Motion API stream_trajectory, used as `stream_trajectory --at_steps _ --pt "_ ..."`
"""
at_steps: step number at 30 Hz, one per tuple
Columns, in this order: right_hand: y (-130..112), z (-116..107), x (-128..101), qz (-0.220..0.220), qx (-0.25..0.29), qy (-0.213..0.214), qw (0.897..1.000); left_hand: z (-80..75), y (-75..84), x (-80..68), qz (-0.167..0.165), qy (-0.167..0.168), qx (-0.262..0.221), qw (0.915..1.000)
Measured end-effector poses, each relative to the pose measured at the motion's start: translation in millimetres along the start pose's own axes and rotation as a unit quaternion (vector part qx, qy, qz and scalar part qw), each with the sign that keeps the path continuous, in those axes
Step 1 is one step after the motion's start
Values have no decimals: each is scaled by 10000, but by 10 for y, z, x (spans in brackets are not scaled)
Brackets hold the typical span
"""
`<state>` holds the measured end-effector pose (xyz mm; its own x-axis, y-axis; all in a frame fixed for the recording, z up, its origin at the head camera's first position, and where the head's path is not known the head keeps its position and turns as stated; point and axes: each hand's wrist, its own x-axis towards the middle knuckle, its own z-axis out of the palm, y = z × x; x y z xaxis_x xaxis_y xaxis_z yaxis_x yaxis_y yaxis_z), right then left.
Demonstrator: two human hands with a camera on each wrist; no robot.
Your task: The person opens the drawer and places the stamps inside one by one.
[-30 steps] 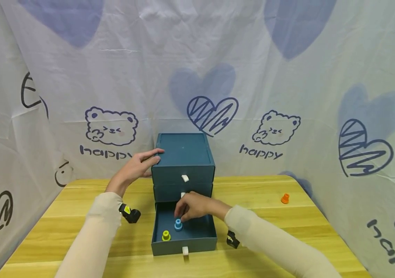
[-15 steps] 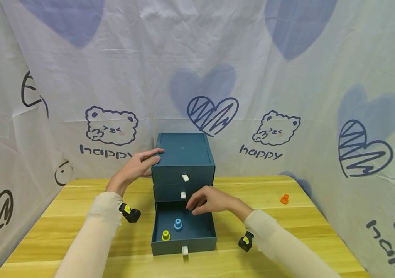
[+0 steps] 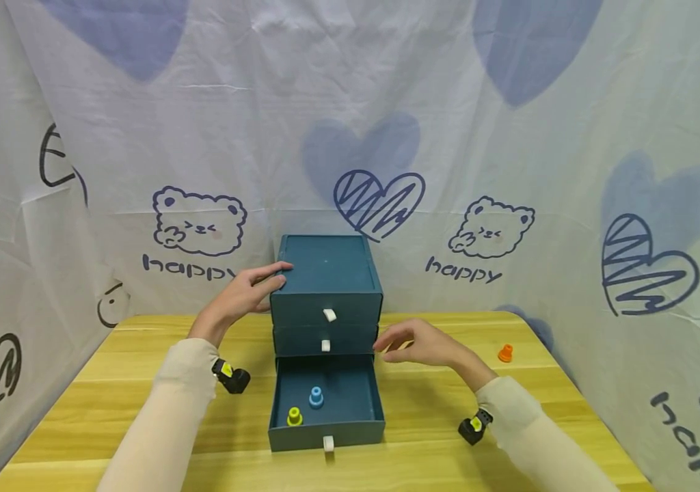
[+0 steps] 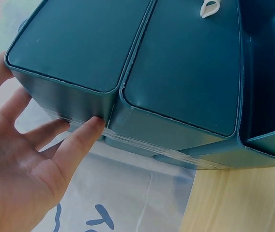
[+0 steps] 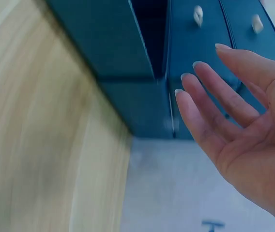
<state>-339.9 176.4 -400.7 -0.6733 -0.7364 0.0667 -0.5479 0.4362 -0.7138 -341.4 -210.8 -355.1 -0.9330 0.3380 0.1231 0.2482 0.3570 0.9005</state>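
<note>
A dark teal drawer box (image 3: 325,263) stands on the table, its bottom drawer (image 3: 350,396) pulled out and the two upper drawers closed. Inside the bottom drawer are a light blue peg-shaped piece (image 3: 316,398) and a yellow-green one (image 3: 294,417), both upright. My left hand (image 3: 238,297) rests on the box's upper left side; in the left wrist view its fingertips (image 4: 96,123) touch the side wall. To the right of the box, my right hand (image 3: 420,342) hovers with loosely bent fingers and nothing in them. An orange peg-shaped piece (image 3: 506,352) stands farther right on the table.
Each drawer front carries a small white pull tab, such as the lowest tab (image 3: 328,444). The wooden table (image 3: 448,410) ends at the back against a white printed cloth (image 3: 264,137), which also hangs along both sides.
My right hand has drawn away from the light blue piece, out of the bottom drawer and to the right, toward the orange piece. The left hand stays on the box.
</note>
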Motion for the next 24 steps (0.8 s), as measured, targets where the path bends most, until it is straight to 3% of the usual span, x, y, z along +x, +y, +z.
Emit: stream_trajectory --at_steps 8,14,20,24 --pt "315 -323 -347 234 -81 383 9990 10 -5 9 69 -6 21 10000" --pt "590 -522 -581 661 -155 837 9942 0 -3 4 59 12 56 10000" --pt "862 -620 -801 1094 -347 1405 9834 0 4 3 58 -4 47 10000" --pt "1003 -662 -923 1373 -629 1947 9692 1 5 -1 58 1 37 10000"
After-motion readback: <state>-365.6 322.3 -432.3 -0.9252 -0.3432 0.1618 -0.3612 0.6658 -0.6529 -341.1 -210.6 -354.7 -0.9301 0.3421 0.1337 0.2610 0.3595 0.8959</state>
